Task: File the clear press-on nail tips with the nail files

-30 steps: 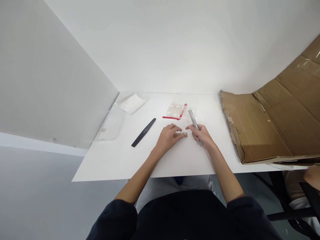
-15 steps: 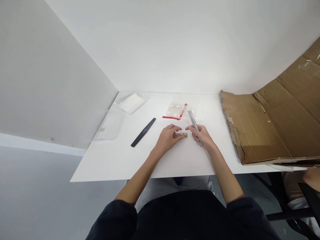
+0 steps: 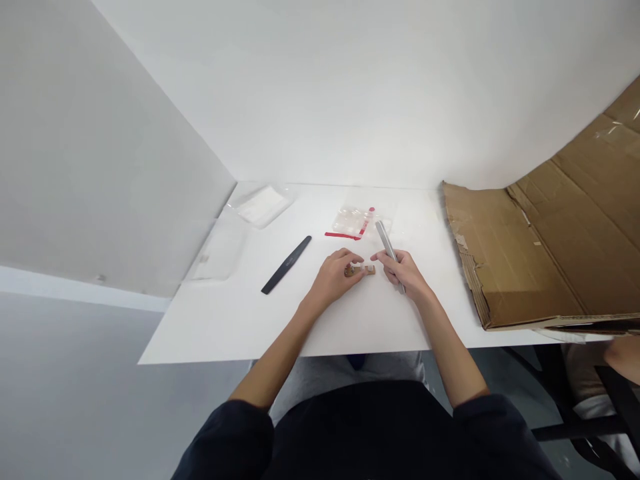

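My left hand (image 3: 334, 275) rests on the white table, thumb and fingers curved around a small brown strip (image 3: 369, 271). Small whitish pieces sit on top of the strip, and its left end is partly covered by the fingers. My right hand (image 3: 404, 272) is closed around a long grey nail file (image 3: 385, 237), which slants with its upper end to the left. The right index finger points toward the strip with a small gap between them. Left of my hands lies a black nail file (image 3: 287, 264).
Behind my hands lies a clear plastic bag (image 3: 350, 220) with red strips. A clear packet with a white insert (image 3: 262, 205) and another clear bag (image 3: 220, 257) lie at the left. An opened cardboard box (image 3: 520, 260) fills the right side. Another person's arm (image 3: 623, 357) shows at the right edge.
Both hands keep nearly the same position and hold. The brown strip has shifted very slightly in my left fingers.
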The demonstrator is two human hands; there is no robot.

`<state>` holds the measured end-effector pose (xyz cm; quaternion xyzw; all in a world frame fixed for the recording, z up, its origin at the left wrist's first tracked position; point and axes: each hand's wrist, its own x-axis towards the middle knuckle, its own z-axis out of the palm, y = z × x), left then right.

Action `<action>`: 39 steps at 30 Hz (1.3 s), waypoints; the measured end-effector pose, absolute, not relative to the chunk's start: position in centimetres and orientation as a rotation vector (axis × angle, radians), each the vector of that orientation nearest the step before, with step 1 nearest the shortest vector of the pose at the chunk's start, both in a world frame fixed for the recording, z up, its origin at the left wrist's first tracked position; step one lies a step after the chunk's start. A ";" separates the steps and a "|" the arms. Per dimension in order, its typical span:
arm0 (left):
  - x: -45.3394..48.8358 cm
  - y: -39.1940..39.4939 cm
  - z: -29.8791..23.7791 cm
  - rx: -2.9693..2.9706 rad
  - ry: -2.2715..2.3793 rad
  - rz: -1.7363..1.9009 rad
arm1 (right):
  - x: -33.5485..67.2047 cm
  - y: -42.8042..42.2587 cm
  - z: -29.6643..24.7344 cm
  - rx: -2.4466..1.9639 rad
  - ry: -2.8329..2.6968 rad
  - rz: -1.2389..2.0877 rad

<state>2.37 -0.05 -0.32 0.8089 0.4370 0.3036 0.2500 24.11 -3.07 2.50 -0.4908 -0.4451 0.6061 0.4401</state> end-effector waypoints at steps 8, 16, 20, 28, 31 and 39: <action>2.3 0.0 -0.6 2.220 1.210 0.819 | 24.1 -3.0 2.3 -1.222 -1.118 1.505; 2.3 -0.1 -0.8 2.196 1.207 0.834 | 24.1 -3.1 2.5 -1.231 -1.122 1.502; 2.4 -0.1 -0.6 2.181 1.207 0.843 | 23.9 -3.1 2.6 -1.233 -1.122 1.498; 2.5 -0.2 -0.4 2.148 1.191 0.852 | 23.8 -3.1 2.6 -1.216 -1.124 1.501; 2.5 -0.2 -0.4 2.135 1.188 0.853 | 23.8 -3.1 2.5 -1.211 -1.122 1.500; 2.5 0.0 -0.5 2.111 1.186 0.830 | 23.9 -3.0 2.3 -1.216 -1.125 1.499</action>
